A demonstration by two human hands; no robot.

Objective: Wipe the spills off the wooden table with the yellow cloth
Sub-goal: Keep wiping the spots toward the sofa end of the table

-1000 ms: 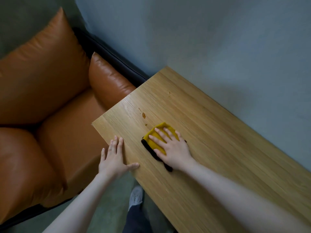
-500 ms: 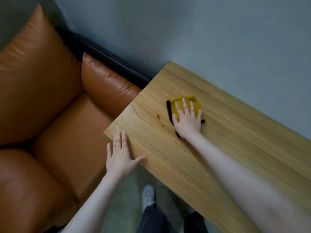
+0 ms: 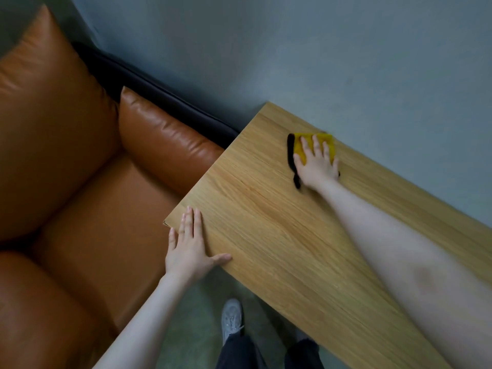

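The yellow cloth, edged in black, lies flat near the far edge of the wooden table, close to the wall. My right hand presses down on it with fingers spread, covering most of it. My left hand rests flat on the table's near left corner, fingers together and thumb out, holding nothing. No brown spill shows on the bare wood in this view.
An orange leather armchair stands against the table's left end. A grey wall runs along the far edge of the table. My grey shoe and dark trouser legs are on the floor below the table's near edge.
My right hand has slid the cloth away from me, from the table's middle towards the far edge by the wall. The brown drops seen earlier are gone. The left hand stays put.
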